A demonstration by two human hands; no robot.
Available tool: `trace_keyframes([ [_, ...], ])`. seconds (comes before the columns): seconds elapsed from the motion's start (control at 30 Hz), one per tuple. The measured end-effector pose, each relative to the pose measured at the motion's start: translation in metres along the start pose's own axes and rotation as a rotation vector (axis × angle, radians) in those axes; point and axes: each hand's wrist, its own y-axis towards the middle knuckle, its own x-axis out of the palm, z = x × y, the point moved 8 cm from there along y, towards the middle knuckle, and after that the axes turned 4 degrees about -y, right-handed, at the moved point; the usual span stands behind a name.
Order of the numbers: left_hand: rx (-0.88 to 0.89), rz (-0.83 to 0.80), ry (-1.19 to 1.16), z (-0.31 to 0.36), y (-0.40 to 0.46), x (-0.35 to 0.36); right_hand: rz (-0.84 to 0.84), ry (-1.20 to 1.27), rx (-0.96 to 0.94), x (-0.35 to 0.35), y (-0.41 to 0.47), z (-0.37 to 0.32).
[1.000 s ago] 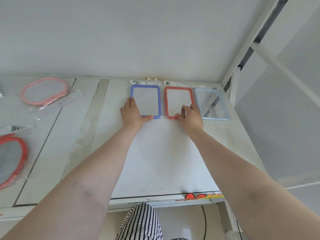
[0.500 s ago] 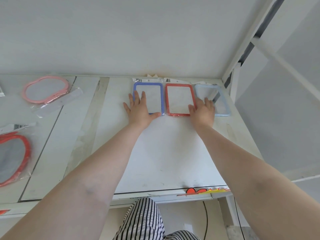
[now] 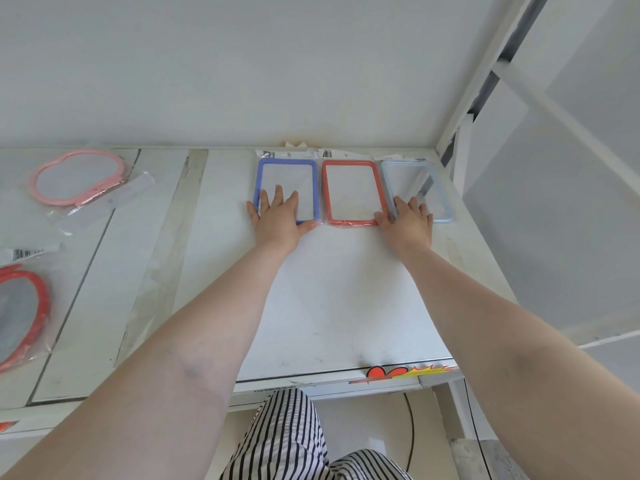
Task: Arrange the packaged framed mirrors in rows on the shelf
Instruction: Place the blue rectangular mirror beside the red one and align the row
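Note:
Three packaged rectangular mirrors lie side by side at the back of the white shelf point(image 3: 311, 299): a blue-framed mirror point(image 3: 287, 174), a red-framed mirror point(image 3: 353, 188) and a pale blue-framed mirror point(image 3: 440, 188). My left hand point(image 3: 278, 220) lies flat with straight fingers on the near left part of the blue-framed one. My right hand point(image 3: 405, 223) presses flat across the near corners where the red and pale blue frames meet.
A pink oval packaged mirror point(image 3: 79, 178) lies at the back left. A red oval packaged mirror point(image 3: 20, 310) sits at the left edge. The back wall runs just behind the row. A white upright post point(image 3: 460, 157) stands at the shelf's right back corner.
Both hands went from gripping the mirrors' near edges to lying flat on them. The three mirrors slid back toward the wall and now sit straighter in a row.

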Motion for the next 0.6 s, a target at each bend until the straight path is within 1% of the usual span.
trace_keyframes([
  [0.17,-0.024,-0.005,0.003,0.001,0.001,0.000,-0.020,0.027,0.018,-0.002,0.000,-0.002],
  [0.27,-0.029,0.006,-0.027,0.003,0.000,-0.004,0.006,0.094,0.019,-0.011,-0.004,-0.005],
  [0.4,-0.008,0.052,-0.107,0.015,-0.007,-0.017,0.072,0.183,-0.042,-0.030,-0.022,-0.016],
  [0.5,0.014,0.083,-0.191,0.025,-0.018,-0.033,0.062,0.234,-0.060,-0.044,-0.042,-0.025],
  [0.6,0.050,0.049,-0.255,0.041,-0.043,-0.050,0.050,0.257,-0.109,-0.060,-0.069,-0.034],
])
